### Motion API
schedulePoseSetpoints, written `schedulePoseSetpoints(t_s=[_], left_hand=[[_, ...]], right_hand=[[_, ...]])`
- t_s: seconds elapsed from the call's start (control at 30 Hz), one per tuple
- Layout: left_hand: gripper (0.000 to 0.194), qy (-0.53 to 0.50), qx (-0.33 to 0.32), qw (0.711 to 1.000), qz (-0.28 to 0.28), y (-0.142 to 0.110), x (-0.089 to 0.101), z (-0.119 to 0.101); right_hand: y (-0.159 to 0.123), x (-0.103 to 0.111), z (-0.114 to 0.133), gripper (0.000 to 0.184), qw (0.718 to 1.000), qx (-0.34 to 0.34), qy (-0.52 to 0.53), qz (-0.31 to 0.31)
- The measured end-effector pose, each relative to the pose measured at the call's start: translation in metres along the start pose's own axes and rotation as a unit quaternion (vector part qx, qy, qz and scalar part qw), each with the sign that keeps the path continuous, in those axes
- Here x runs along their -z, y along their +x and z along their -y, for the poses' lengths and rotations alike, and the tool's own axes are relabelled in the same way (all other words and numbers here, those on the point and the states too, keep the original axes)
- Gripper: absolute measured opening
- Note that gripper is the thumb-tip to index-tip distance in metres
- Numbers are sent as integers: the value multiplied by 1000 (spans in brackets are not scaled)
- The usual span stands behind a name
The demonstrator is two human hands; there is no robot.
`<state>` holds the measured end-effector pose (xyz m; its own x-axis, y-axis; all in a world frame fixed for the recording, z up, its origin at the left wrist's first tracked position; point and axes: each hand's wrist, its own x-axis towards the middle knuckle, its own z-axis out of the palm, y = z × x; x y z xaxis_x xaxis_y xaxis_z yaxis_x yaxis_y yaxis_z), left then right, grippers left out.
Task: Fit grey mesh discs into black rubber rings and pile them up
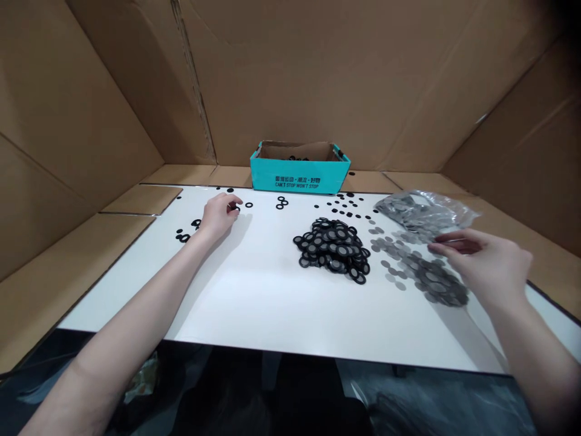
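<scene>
At the left of the white table, my left hand has its fingers curled in a pinch on a small black ring, which is partly hidden by the fingertips. Over on the right, my right hand is closed, thumb against fingers, just above a spread of thin grey discs; what it pinches, if anything, is too small to make out. A clear plastic bag holding more grey discs lies beyond that hand. Between the hands rises a heap of black rings with grey centres.
A turquoise box with dark pieces inside stands at the back. Small black discs lie scattered before it, and loose black rings lie nearby. More black pieces sit far left. Cardboard walls enclose the table.
</scene>
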<state>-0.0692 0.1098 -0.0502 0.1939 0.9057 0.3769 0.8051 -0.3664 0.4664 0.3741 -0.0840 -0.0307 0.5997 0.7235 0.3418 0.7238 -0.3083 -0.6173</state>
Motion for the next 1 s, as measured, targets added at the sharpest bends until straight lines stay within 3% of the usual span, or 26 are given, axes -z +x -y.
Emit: schedulePoseSetpoints(t_s=[0.2, 0.33, 0.5, 0.67, 0.8, 0.9, 1.0], left_hand=[[26, -35, -3, 999, 0, -1, 1, -7], [26, -64, 2, 998, -4, -2, 3, -10], [24, -119, 14, 993, -7, -3, 4, -14], [21, -212, 23, 977, 10, -7, 5, -29], [29, -286, 0, 957, 42, -18, 8, -56], [29, -327, -21, 941, 82, -30, 11, -77], [23, -410, -24, 903, 128, -41, 12, -92]], right_hand=[[5, 4, 9, 12, 1000, -18, 10, 21], [6, 3, 12, 17, 1000, -17, 20, 3], [5, 0, 17, 18, 991, -60, 114, 31], [-5, -12, 38, 21, 978, -26, 201, 51], [-19, -34, 78, 18, 934, 54, 335, 110], [-31, -54, 115, 24, 910, 96, 374, 151], [-41, -69, 144, 23, 863, 139, 428, 231]])
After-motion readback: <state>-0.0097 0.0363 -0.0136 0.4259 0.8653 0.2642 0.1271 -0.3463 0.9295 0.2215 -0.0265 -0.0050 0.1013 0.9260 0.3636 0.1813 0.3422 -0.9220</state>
